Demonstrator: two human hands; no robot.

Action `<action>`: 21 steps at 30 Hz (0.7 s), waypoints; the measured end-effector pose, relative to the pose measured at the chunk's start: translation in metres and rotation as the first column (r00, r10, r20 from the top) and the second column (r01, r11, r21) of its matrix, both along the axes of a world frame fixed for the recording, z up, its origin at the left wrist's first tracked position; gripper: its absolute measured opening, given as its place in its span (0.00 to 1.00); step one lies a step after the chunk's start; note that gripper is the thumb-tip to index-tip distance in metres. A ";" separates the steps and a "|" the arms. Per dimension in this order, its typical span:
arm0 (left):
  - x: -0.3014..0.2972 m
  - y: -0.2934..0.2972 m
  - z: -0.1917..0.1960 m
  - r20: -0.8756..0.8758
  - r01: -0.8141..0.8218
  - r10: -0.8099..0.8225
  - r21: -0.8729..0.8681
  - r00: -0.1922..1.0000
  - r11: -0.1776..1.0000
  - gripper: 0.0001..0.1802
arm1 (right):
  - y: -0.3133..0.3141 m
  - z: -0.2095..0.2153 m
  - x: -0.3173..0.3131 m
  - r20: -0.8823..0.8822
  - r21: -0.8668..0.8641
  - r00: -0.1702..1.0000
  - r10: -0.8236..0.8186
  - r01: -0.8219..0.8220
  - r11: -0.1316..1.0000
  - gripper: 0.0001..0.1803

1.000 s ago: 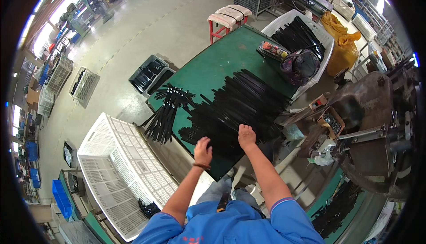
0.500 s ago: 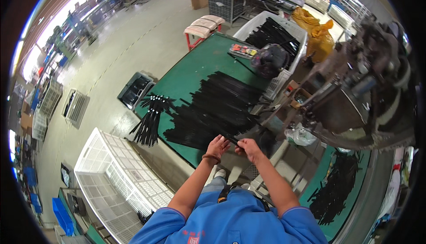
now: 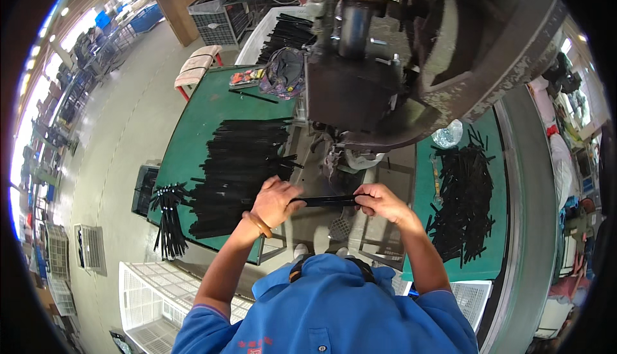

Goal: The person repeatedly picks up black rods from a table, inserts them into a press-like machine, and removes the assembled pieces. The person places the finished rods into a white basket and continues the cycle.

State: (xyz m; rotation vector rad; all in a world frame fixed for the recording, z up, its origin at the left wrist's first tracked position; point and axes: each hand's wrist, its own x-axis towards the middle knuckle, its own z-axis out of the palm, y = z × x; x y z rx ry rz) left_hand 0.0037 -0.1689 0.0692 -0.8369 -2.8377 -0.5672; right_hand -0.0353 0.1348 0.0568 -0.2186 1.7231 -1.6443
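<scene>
Below the press machine (image 3: 379,64), black strip (image 3: 328,200) pinched endwise between left hand (image 3: 276,201) and right hand (image 3: 382,201).

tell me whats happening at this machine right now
A person in a blue shirt holds one black strip level between the left hand and right hand, just below a big metal machine. A pile of black strips lies on the green table to the left, with another heap to the right.

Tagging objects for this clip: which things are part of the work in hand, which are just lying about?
In use: black strip, held by left hand and right hand; press machine; left strip pile; right strip pile.
Lying about: white crate; stools; bag.
</scene>
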 end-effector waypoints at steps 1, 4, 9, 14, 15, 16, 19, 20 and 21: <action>-0.009 0.004 -0.010 0.235 0.050 -0.071 0.097 0.969 0.994 0.12 | 0.005 0.001 -0.006 -0.023 0.000 1.000 0.012 -0.012 1.000 0.07; -0.006 0.017 0.000 0.759 -0.149 -0.199 0.362 0.620 0.920 0.08 | 0.015 0.005 -0.018 -0.066 -0.070 0.998 0.006 -0.010 0.997 0.08; 0.030 -0.045 -0.055 0.788 -0.763 -0.024 0.602 0.615 0.235 0.10 | 0.014 0.014 -0.010 -0.133 -0.091 0.983 -0.126 0.115 0.989 0.12; 0.055 -0.050 -0.103 0.685 -0.564 0.002 0.602 0.729 -0.565 0.12 | -0.033 -0.025 0.022 -0.089 -0.239 0.942 -0.324 0.296 0.925 0.08; 0.048 -0.027 -0.100 0.682 -0.555 -0.029 0.568 0.730 -0.608 0.12 | -0.050 -0.032 0.032 -0.050 -0.269 0.932 -0.358 0.333 0.904 0.08; 0.041 -0.010 -0.107 0.553 -0.503 -0.102 0.646 0.827 -0.575 0.11 | -0.067 -0.043 0.043 -0.009 -0.297 0.917 -0.398 0.378 0.877 0.07; 0.004 0.045 -0.099 0.643 -0.559 -0.173 0.463 0.746 -0.688 0.13 | -0.092 -0.065 0.071 -0.262 -0.183 0.911 -0.319 0.278 0.943 0.06; -0.002 0.054 -0.098 0.680 -0.582 -0.194 0.404 0.707 -0.706 0.15 | -0.094 -0.064 0.075 -0.359 -0.141 0.899 -0.252 0.215 0.966 0.06; -0.003 0.056 -0.101 0.653 -0.589 -0.219 0.422 0.725 -0.690 0.15 | -0.095 -0.053 0.077 -0.437 -0.091 0.874 -0.212 0.192 0.977 0.07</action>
